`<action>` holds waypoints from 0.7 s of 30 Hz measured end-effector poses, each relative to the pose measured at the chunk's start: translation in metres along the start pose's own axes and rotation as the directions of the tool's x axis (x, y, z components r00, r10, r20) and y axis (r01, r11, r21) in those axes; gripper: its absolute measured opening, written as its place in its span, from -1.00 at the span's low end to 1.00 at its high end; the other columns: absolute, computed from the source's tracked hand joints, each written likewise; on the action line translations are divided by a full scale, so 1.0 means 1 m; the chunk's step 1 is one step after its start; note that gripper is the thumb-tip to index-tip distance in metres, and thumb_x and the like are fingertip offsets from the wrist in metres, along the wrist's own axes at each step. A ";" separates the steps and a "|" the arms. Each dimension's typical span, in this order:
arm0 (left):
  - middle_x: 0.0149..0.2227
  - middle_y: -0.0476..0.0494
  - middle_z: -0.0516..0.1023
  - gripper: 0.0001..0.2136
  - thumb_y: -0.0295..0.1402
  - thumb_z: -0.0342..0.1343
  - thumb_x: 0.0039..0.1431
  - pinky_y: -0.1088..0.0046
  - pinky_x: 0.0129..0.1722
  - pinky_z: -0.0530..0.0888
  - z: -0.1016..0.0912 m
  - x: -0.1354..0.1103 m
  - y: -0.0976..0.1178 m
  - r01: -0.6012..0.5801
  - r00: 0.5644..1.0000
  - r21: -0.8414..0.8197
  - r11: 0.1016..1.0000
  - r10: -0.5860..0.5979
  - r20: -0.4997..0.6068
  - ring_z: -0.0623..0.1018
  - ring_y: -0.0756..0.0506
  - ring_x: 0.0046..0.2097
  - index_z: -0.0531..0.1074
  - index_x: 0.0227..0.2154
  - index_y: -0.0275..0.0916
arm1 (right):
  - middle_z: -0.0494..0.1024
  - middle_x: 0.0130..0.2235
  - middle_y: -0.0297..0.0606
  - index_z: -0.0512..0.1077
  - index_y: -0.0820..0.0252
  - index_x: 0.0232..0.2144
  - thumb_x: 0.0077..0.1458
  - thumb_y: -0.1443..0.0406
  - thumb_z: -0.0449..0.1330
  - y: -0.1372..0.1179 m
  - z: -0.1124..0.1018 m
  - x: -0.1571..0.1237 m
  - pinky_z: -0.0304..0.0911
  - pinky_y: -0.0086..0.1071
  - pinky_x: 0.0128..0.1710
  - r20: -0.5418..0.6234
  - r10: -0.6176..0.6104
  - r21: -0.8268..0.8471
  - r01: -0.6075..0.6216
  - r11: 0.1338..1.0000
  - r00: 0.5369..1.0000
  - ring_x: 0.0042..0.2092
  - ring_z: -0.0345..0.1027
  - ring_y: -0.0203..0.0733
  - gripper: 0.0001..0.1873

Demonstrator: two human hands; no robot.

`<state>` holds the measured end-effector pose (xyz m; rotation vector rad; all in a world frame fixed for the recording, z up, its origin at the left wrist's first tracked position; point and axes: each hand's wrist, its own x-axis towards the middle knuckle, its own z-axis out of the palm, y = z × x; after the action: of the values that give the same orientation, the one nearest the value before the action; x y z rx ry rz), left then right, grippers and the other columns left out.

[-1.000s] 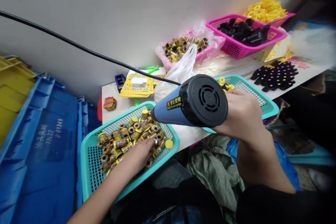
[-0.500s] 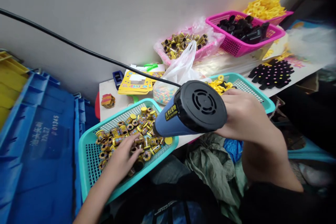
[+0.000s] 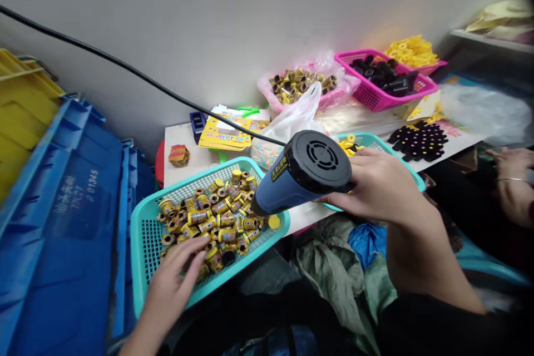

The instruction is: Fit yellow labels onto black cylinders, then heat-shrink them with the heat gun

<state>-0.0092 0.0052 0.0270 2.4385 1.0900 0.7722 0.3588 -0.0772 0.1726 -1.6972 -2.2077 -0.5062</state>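
My right hand (image 3: 375, 186) grips the handle of a blue and black heat gun (image 3: 283, 181). Its nozzle points down at the right part of a turquoise basket (image 3: 136, 233). Small yellow-capped cylinders (image 3: 227, 219) in printed wraps fill this basket, several showing dark open ends. Over the front left of the pile, my left hand (image 3: 173, 275) has its thumb and fingers apart. Whether its fingertips touch the cylinders I cannot tell. From the gun's rear, a black cord (image 3: 167, 92) runs up to the left.
Behind the basket are yellow printed cards (image 3: 223, 133) and a white plastic bag (image 3: 292, 122) of coloured beads. Pink baskets (image 3: 377, 100) hold black and yellow parts. Blue crates (image 3: 70, 222) stand at left. A co-worker's hand (image 3: 515, 178) shows at far right.
My left hand has drawn back toward me and to the left, off the middle of the pile. The heat gun stays over the basket's right side. The view has shifted slightly.
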 end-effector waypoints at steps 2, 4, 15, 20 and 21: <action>-0.11 -0.12 0.62 -0.77 -0.26 0.00 0.29 0.31 -0.03 0.55 0.018 0.013 0.018 -0.136 0.985 -0.030 0.990 0.139 0.102 0.59 -0.11 -0.05 0.51 -0.11 -0.12 | 0.47 -0.51 -0.31 0.36 0.12 -0.50 0.16 0.09 0.12 -0.003 0.000 0.001 0.08 -0.28 -0.32 -0.020 0.018 -0.042 -0.019 0.999 1.000 -0.47 0.28 -0.21 -0.70; -0.04 -0.16 0.59 -0.76 -0.31 0.01 0.29 0.21 0.02 0.52 0.035 0.023 0.033 -0.235 0.946 -0.028 0.972 0.235 0.224 0.55 -0.16 0.01 0.50 -0.06 -0.12 | 0.48 -0.49 -0.29 0.35 0.13 -0.51 0.15 0.09 0.13 -0.005 0.001 0.001 0.10 -0.27 -0.33 -0.064 0.033 -0.090 -0.038 0.995 0.997 -0.47 0.29 -0.21 -0.70; -0.11 -0.16 0.60 -0.77 -0.34 -0.04 0.32 0.31 -0.02 0.54 0.018 -0.021 0.024 -0.054 0.968 -0.131 0.990 0.084 0.236 0.56 -0.13 -0.03 0.52 -0.12 -0.12 | 0.49 -0.50 -0.27 0.36 0.11 -0.51 0.14 0.08 0.15 -0.016 0.013 0.013 0.14 -0.28 -0.36 -0.055 0.031 0.026 -0.030 0.999 0.998 -0.44 0.32 -0.16 -0.71; 0.06 -0.26 0.51 -0.66 -0.50 -0.10 0.27 0.17 0.05 0.46 0.043 0.019 0.009 -0.095 0.952 -0.004 0.996 0.092 0.291 0.48 -0.18 0.08 0.44 0.01 -0.17 | 0.50 -0.50 -0.28 0.36 0.12 -0.53 0.12 0.09 0.17 -0.021 0.021 0.021 0.12 -0.30 -0.36 -0.107 0.052 -0.069 -0.060 0.996 0.993 -0.45 0.34 -0.21 -0.71; 0.09 -0.27 0.48 -0.62 -0.56 -0.11 0.23 0.16 0.06 0.45 0.048 0.031 0.009 -0.099 0.935 0.049 0.994 0.076 0.347 0.46 -0.19 0.10 0.42 0.04 -0.17 | 0.50 -0.50 -0.29 0.35 0.13 -0.54 0.12 0.11 0.18 -0.021 0.021 0.021 0.12 -0.30 -0.37 -0.125 0.053 -0.093 -0.065 0.994 0.991 -0.47 0.33 -0.22 -0.71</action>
<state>0.0426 0.0181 0.0045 2.5640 0.8875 0.3144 0.3326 -0.0547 0.1617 -1.7255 -2.0716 -0.6935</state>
